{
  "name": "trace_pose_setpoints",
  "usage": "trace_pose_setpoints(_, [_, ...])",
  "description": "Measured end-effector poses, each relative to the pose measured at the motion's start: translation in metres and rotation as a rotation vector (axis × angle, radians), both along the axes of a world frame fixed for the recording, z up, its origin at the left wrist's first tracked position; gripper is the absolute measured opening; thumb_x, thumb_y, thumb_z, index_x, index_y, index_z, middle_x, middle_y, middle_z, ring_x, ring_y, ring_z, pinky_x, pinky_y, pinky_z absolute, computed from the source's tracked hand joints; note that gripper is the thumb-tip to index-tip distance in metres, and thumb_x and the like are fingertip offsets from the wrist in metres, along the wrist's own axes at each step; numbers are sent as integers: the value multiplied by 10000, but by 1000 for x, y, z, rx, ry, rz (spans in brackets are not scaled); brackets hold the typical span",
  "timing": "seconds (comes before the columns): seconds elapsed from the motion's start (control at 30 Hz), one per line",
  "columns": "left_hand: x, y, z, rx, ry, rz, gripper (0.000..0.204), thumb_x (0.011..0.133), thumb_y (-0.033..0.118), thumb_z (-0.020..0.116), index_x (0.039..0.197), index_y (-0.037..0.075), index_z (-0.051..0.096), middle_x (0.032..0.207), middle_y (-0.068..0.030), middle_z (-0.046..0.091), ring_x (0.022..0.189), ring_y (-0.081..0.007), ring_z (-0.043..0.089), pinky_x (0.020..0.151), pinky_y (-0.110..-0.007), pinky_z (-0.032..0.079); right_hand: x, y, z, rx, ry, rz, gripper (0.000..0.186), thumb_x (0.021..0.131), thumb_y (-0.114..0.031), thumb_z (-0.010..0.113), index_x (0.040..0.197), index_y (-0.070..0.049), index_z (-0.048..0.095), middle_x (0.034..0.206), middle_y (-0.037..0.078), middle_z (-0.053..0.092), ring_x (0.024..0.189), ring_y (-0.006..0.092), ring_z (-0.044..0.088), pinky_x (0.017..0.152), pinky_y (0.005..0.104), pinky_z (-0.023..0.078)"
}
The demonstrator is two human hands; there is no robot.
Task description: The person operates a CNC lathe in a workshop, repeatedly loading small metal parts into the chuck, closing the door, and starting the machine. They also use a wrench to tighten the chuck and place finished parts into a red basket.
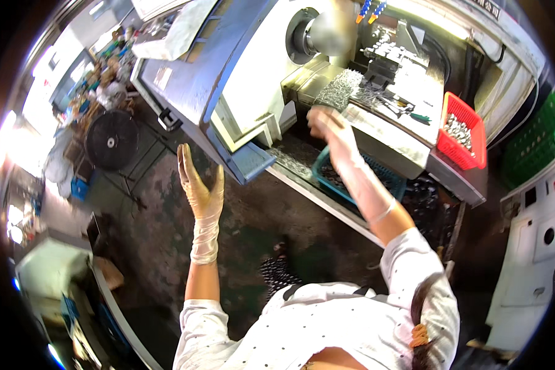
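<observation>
Metalworking machine (253, 68) is faced by both hands, its lit working space left open beyond them. The left hand (201, 191), covered by a thin pale glove, is raised near the lower edge of the machine's blue panel (194, 92); its fingers are stretched, its thumb is spread apart, and nothing is gripped. The right hand (328, 126), also gloved, is reached out near the front edge of the machine bed (385, 132), close to a heap of metal shavings (340, 87). Its fingers are loosely bent and blurred; whether anything is held cannot be told. Small tools (419, 117) are laid near the bed's front edge, and a red basket (461, 157) filled with small metal parts (458, 131) is set at its right end. Below that edge, a teal basket (319, 168) is partly hidden by the right forearm (367, 185).
</observation>
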State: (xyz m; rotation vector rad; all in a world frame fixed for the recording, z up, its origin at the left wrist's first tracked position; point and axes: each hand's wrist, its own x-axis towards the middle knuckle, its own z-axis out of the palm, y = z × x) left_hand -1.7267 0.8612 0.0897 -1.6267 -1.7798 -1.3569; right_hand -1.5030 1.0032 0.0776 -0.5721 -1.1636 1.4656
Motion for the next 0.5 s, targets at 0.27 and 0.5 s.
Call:
trace_pose_setpoints(0.27, [-49, 121, -13, 275, 82, -190, 438, 729, 61, 549, 1123, -23, 376, 1185, -194, 365, 1134, -358, 307, 947, -460, 208, -9, 303, -51, -392, -81, -649, 204, 710, -230, 613, 748, -29, 605, 642, 24, 565, 554, 110, 494, 505, 246, 405])
trace_pose_setpoints(0.5, [-68, 109, -34, 172, 76, -215, 451, 712, 111, 526, 1112, 27, 337, 1164, -170, 363, 1140, -395, 270, 937, -553, 143, 4, 373, -15, -474, -124, -915, 210, 689, -275, 573, 600, -90, 526, 520, -5, 443, 445, 120, 387, 424, 268, 304])
